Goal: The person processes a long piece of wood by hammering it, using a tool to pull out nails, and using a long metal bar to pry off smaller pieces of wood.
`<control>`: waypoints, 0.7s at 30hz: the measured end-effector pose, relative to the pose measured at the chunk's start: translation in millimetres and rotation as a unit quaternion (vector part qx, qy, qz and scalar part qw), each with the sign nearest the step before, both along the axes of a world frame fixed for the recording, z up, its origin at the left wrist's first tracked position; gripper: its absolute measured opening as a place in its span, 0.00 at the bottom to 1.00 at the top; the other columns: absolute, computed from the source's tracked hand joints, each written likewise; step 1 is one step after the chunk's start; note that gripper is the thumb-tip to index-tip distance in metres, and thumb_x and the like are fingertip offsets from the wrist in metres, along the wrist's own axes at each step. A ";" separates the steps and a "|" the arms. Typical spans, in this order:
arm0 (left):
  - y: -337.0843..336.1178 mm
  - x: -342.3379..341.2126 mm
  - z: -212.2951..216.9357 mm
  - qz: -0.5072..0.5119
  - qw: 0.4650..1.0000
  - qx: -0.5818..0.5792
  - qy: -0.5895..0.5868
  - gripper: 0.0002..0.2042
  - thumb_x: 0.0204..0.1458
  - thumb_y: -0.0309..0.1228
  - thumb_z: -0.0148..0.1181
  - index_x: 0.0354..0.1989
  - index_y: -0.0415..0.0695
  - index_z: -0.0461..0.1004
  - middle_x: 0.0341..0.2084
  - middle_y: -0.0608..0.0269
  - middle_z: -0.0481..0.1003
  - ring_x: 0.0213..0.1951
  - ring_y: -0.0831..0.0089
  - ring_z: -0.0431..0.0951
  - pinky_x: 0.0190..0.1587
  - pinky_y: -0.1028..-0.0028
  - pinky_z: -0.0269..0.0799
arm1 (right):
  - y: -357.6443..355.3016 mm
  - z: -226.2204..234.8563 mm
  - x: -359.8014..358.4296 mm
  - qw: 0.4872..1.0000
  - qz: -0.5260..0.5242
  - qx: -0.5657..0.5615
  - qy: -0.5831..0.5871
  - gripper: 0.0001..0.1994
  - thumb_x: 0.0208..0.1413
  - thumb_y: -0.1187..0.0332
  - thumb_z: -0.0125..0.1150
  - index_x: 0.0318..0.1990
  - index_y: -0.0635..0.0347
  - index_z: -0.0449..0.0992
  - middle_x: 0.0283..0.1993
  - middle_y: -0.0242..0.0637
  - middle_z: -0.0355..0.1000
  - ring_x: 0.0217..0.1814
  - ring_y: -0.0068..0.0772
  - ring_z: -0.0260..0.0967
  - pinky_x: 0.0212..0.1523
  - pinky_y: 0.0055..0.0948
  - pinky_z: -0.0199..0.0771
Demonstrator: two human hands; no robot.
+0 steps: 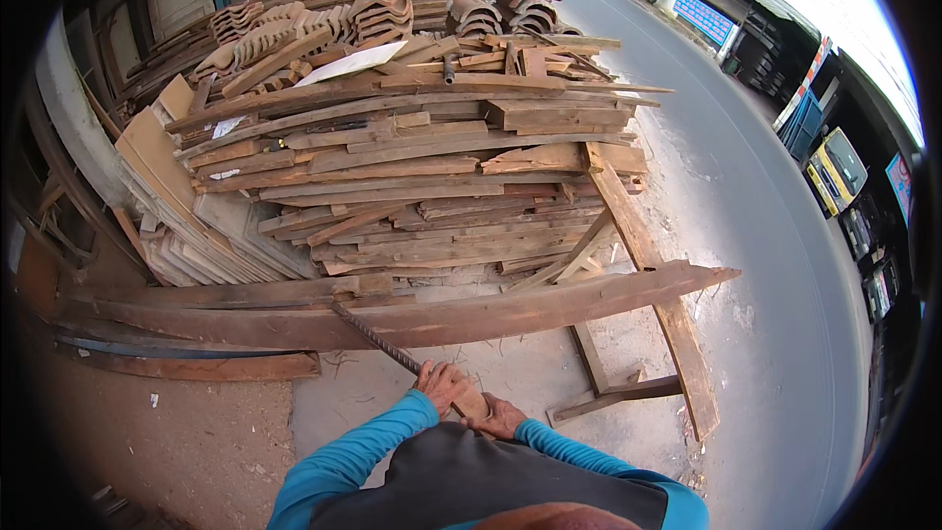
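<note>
My left hand (pixel 444 389) is closed at the near end of a dark ribbed steel bar (pixel 378 339). The bar slants away to the left, and its far tip lies at a long reddish-brown wooden beam (pixel 471 312). Close against my body, my right hand (pixel 502 418) is closed around the end of a short flat piece of wood (pixel 473 400). That piece sits between both hands, beside the bar. Whether the bar and the wood are joined cannot be made out. The beam rests across a slanting plank (pixel 677 363) on the right.
Ahead rises a tall stack of used timber (pixel 412 167), with curved roof tiles (pixel 378 15) on top. Pale boards (pixel 211 211) lean at its left. Another beam (pixel 235 365) lies on the ground. A road (pixel 775 285) with vehicles runs along the right.
</note>
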State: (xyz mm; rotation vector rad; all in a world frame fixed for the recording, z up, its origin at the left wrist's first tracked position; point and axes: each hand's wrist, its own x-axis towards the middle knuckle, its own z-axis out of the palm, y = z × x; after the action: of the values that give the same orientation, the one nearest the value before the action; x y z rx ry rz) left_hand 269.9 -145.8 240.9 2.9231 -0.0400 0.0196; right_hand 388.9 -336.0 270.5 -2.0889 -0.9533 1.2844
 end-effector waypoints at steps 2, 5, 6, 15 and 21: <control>12.3 -3.9 27.1 -0.036 0.997 -0.031 0.064 0.35 0.34 0.34 0.70 0.58 0.53 0.69 0.57 0.51 0.63 0.64 0.50 0.58 0.65 0.45 0.50 | 3.9 19.7 -19.5 0.999 0.011 -0.029 0.009 0.50 0.44 0.30 0.62 0.63 0.68 0.65 0.56 0.58 0.72 0.60 0.53 0.69 0.62 0.41 0.67; 26.8 -23.6 9.9 -0.093 0.996 -0.006 0.000 0.32 0.33 0.37 0.71 0.53 0.52 0.70 0.51 0.53 0.67 0.59 0.53 0.65 0.62 0.53 0.56 | 12.2 5.3 -43.4 0.999 -0.011 -0.034 0.020 0.49 0.51 0.27 0.50 0.63 0.68 0.66 0.59 0.59 0.70 0.62 0.54 0.68 0.62 0.41 0.65; 29.9 -35.7 8.4 -0.098 0.995 -0.009 0.003 0.32 0.33 0.37 0.71 0.53 0.52 0.70 0.51 0.53 0.67 0.59 0.53 0.65 0.62 0.53 0.56 | 12.4 4.9 -52.4 0.996 -0.034 -0.053 0.057 0.49 0.54 0.26 0.44 0.63 0.69 0.66 0.60 0.60 0.69 0.63 0.54 0.67 0.63 0.41 0.65; 75.9 -187.6 47.2 0.106 0.988 -0.103 -0.052 0.35 0.33 0.50 0.76 0.47 0.43 0.70 0.40 0.52 0.74 0.48 0.53 0.75 0.56 0.55 0.67 | 5.4 -0.4 -109.1 0.995 -0.080 -0.024 0.047 0.49 0.58 0.25 0.30 0.62 0.67 0.70 0.59 0.61 0.70 0.63 0.59 0.66 0.64 0.44 0.61; 83.3 -288.8 13.3 0.518 0.710 -0.449 -0.159 0.32 0.43 0.50 0.74 0.47 0.40 0.67 0.40 0.51 0.77 0.37 0.62 0.80 0.38 0.65 0.77 | 16.6 24.8 -114.2 0.996 -0.066 0.009 -0.058 0.43 0.49 0.32 0.63 0.54 0.69 0.74 0.47 0.59 0.76 0.52 0.51 0.75 0.54 0.39 0.73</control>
State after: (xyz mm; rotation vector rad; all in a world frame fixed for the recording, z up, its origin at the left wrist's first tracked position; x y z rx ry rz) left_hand -18.9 -62.5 254.2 1.5919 1.1793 0.5411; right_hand 274.7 -319.5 295.3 -2.1937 -0.8556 1.0947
